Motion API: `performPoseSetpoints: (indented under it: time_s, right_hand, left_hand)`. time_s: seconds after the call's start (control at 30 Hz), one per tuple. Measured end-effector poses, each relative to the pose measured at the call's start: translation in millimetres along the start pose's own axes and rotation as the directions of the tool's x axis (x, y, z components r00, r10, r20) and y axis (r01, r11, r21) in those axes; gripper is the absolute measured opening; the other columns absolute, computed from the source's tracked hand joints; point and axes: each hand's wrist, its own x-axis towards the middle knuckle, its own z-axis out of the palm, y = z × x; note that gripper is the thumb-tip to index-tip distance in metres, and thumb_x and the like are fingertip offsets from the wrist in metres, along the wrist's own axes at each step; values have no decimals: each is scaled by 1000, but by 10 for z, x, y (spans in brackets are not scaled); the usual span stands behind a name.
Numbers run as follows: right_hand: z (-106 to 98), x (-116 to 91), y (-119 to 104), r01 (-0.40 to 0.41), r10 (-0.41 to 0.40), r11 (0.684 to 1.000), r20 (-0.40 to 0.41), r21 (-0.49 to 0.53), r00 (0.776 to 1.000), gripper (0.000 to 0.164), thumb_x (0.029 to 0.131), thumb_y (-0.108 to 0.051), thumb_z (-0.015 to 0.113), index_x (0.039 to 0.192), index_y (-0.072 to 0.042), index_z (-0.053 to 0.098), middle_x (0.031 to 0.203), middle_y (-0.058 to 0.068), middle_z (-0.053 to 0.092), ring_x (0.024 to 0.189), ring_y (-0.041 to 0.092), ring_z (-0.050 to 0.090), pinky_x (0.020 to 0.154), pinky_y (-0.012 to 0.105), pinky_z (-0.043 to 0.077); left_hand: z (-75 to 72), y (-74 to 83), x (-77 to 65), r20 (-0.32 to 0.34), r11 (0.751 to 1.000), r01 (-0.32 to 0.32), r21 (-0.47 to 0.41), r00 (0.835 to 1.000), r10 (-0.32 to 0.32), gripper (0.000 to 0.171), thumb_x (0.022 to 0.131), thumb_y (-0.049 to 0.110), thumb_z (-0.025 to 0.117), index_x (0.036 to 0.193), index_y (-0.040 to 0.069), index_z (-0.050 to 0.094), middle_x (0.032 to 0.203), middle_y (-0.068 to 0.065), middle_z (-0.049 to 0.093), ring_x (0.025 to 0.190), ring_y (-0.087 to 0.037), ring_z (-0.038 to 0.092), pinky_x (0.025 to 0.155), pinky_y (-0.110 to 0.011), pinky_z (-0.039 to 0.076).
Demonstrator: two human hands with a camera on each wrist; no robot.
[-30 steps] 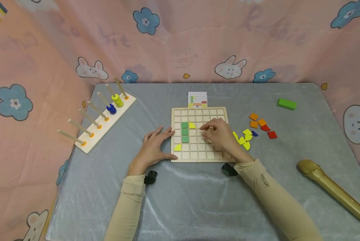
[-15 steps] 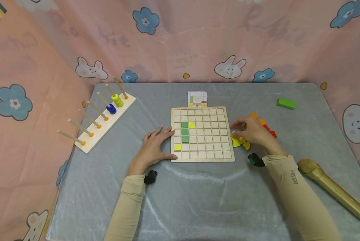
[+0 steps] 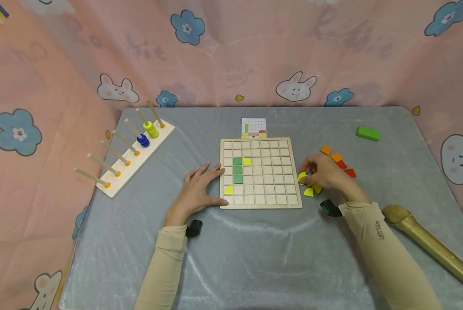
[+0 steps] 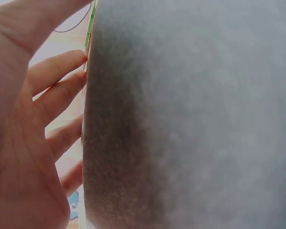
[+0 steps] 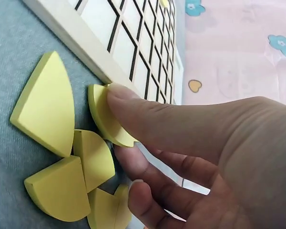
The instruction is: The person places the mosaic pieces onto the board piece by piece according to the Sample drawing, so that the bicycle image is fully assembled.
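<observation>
My left hand point(image 3: 198, 189) rests with spread, fairly straight fingers against the left edge of the wooden grid board point(image 3: 270, 181). On the board lie a column of green square tiles point(image 3: 237, 169), a yellow tile point(image 3: 247, 161) beside the top one and another yellow tile point(image 3: 228, 189) lower left. At the board's right side my right hand point(image 3: 326, 172) pinches a yellow quarter-circle tile point(image 5: 107, 119) between thumb and finger, tilted up near the board's rim. Several more yellow tiles point(image 5: 59, 188) lie loose on the cloth below it, partly hidden by the hand in the head view.
Orange tiles point(image 3: 326, 150) and red tiles point(image 3: 349, 172) lie beyond my right hand. A printed pattern card point(image 3: 253, 125) touches the board's far side. Around stand a peg rack point(image 3: 134, 161) with rings, a green block point(image 3: 368, 133) and a gold-coloured stick point(image 3: 429, 245).
My right hand has moved from above the board rightward to the yellow tiles, shifting some of them, and now pinches one. My left hand has stayed at the board's left edge.
</observation>
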Motion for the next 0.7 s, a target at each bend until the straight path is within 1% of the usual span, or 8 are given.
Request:
performPoseSetpoints:
  time_s: [0.13,0.27,0.37,0.43,0.5,0.6,0.63,0.7]
  right_hand:
    - [-13,-18,3,0,0,1000,15,12,1000,22,91,-12,83,102,0,68,86,8,62,79,22,54,67,30,44]
    - [-53,-27,28,-4,4,1000,21,15,1000,17,97,-14,78,102,0,70,89,9,64,81,21,57,70,31,46]
    - [-77,-26,39,-8,8,1000,-6,2,1000,16,100,-16,75,102,-1,70,91,10,65,82,21,57,71,32,46]
    - [-77,-30,24,-7,7,1000,-44,3,999,16,101,-17,74,101,-1,69,91,10,64,81,21,56,69,31,46]
    - [-58,-30,-7,18,-18,1000,-98,6,995,15,101,-15,73,104,0,71,90,10,64,80,21,55,68,29,45]
    - [0,-26,-87,77,-74,997,-149,14,986,21,103,-12,69,119,1,73,92,12,62,79,22,53,65,27,42]
    - [25,-20,-116,103,-100,995,-157,11,982,23,104,-11,68,123,1,74,95,14,63,81,23,52,67,28,42]
    - [81,-8,-180,154,-148,988,-146,27,978,27,106,-9,63,129,2,73,102,17,64,85,26,51,70,30,41]
  left_hand:
    - [1,2,-4,-2,1000,1,0,1000,-1,102,75,44,96,161,18,48,173,3,36,166,-31,19,127,-58,17]
    - [1,7,-6,-2,1000,5,3,1000,-5,102,75,44,96,161,18,48,173,4,36,166,-30,19,127,-58,17]
    - [2,8,-8,-1,1000,6,6,1000,-6,103,75,45,96,161,18,48,173,4,36,166,-30,19,127,-59,17]
    - [1,11,-11,-1,1000,5,7,1000,-5,103,74,45,96,161,18,48,173,3,36,166,-31,20,127,-59,17]
    - [-1,17,-14,-2,1000,4,8,1000,-4,103,74,44,97,161,18,49,173,3,36,165,-31,20,127,-59,18]
    - [-3,21,-15,-4,1000,4,8,1000,-4,103,74,44,97,161,18,49,173,3,37,165,-31,20,127,-59,18]
    - [-3,20,-15,-5,1000,4,8,1000,-4,103,73,44,97,161,18,49,173,3,37,165,-31,20,127,-59,18]
    - [-1,17,-12,-4,1000,4,9,1000,-4,103,74,44,97,161,18,49,173,3,36,165,-31,20,127,-59,18]
